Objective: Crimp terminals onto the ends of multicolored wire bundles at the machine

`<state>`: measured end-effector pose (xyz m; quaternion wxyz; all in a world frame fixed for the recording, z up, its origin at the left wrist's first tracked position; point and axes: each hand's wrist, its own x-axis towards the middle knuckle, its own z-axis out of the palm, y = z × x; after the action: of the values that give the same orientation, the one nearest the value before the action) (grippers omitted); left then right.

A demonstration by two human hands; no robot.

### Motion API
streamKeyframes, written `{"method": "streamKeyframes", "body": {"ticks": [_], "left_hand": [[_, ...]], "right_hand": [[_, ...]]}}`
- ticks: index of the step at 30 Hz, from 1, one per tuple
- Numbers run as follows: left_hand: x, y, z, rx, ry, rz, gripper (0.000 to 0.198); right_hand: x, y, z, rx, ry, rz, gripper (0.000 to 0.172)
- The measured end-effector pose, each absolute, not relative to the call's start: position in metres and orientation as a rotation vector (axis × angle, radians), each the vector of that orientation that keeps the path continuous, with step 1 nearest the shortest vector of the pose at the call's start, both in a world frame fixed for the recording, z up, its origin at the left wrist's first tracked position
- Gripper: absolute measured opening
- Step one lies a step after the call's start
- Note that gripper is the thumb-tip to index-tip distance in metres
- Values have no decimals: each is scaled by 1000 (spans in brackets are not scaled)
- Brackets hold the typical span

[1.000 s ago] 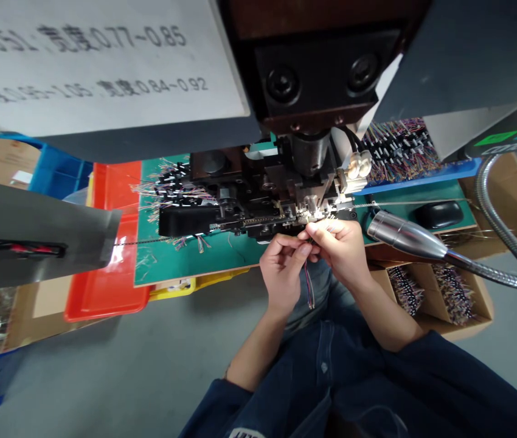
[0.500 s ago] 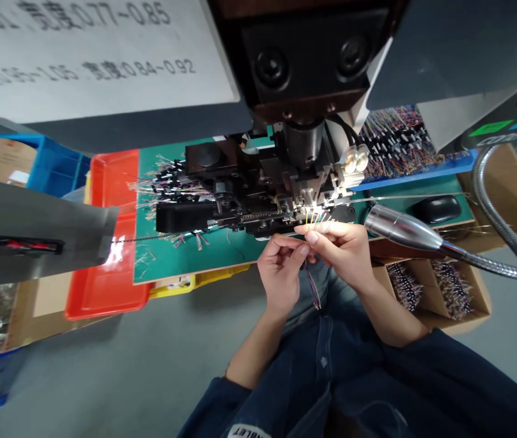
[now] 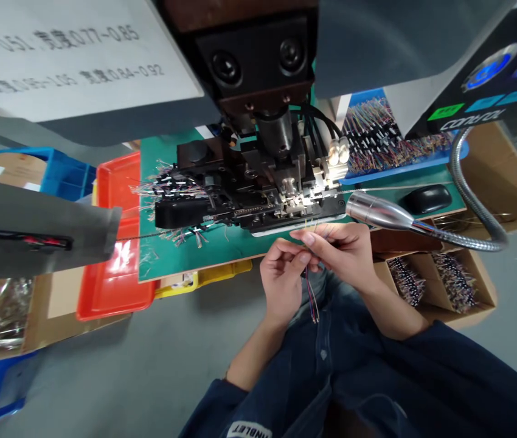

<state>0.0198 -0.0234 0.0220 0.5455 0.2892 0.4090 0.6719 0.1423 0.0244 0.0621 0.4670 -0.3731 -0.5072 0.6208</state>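
My left hand [image 3: 282, 278] and my right hand [image 3: 340, 250] are both pinched on a thin bundle of coloured wires [image 3: 312, 298], whose tail hangs down between them over my lap. The wires' upper tips stick out just above my right fingers, a short way in front of the black crimping head [image 3: 281, 188] of the press machine [image 3: 258, 73]. A strip of metal terminals [image 3: 244, 211] feeds into that head from the left.
A chrome gooseneck lamp [image 3: 377, 213] points at the head from the right. Piles of finished wire pieces lie on the green mat [image 3: 171, 255] and in a blue tray [image 3: 390, 137]. An orange tray [image 3: 117, 267], a black mouse [image 3: 425, 199] and cardboard boxes [image 3: 450, 286] stand around.
Both hands have drawn the wire bundle back from the crimping head toward me. The view has shifted to the right and tilted, and the hands' grip looks the same.
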Motion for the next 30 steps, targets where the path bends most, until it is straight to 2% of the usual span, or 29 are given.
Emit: {"method": "streamKeyframes", "body": {"ticks": [6, 9, 12, 16, 20, 23, 25, 30], "left_hand": [[25, -25, 23, 633, 995, 1605, 37], [33, -28, 23, 594, 948, 1561, 40], [44, -33, 20, 586, 898, 1503, 40], [54, -38, 12, 682, 854, 1406, 29], [47, -43, 3, 781, 920, 1283, 29], [42, -47, -3, 804, 1000, 1186, 16], [42, -49, -4, 840, 1020, 1130, 15], [38, -53, 4, 1090, 1067, 957, 21]], "right_hand": [[178, 11, 25, -963, -1387, 1309, 31], [192, -6, 4, -904, -1704, 1268, 21], [201, -22, -6, -911, -1714, 1263, 17], [249, -34, 3, -1055, -1673, 1186, 17], [343, -36, 37, -1541, -1589, 919, 18], [401, 1, 62, -1750, -1451, 547, 23], [421, 51, 70, -1780, -1427, 359, 22], [421, 193, 61, -1863, -1632, 293, 18]]}}
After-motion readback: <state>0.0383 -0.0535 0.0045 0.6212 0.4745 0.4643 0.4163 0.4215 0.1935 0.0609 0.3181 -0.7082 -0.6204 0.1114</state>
